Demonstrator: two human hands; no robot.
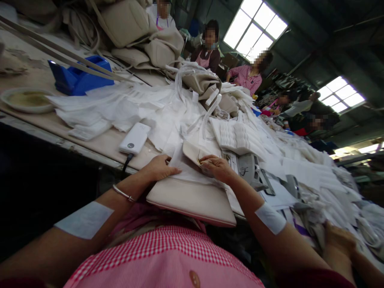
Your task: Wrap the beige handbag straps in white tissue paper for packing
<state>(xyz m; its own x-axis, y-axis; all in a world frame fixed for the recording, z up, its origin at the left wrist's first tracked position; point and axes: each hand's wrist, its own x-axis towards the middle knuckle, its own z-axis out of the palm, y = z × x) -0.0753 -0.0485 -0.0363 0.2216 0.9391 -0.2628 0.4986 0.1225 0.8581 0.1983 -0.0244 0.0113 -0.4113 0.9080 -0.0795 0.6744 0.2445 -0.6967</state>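
A beige bag (pixel 192 200) lies flat at the table's front edge, close to my body, its flap (pixel 191 152) raised on the far side. Across its upper part a thin white sheet (pixel 189 175) is spread. My left hand (pixel 162 168) is at the left edge of the bag, thumb over the sheet and fingers curled behind it. With closed fingertips my right hand (pixel 217 168) pinches the flap's edge by a small gold-coloured metal piece (pixel 198 161). Its other fingers are curled and partly hidden.
A white power bank (pixel 135 138) with a cable lies left of my hands. Beyond are white sheets (pixel 120 104), a blue tape dispenser (pixel 81 76), a bowl (pixel 28 100) and beige bags (pixel 129 24). A tape gun (pixel 252 172) lies to the right. A co-worker's hand (pixel 339 240) is at lower right.
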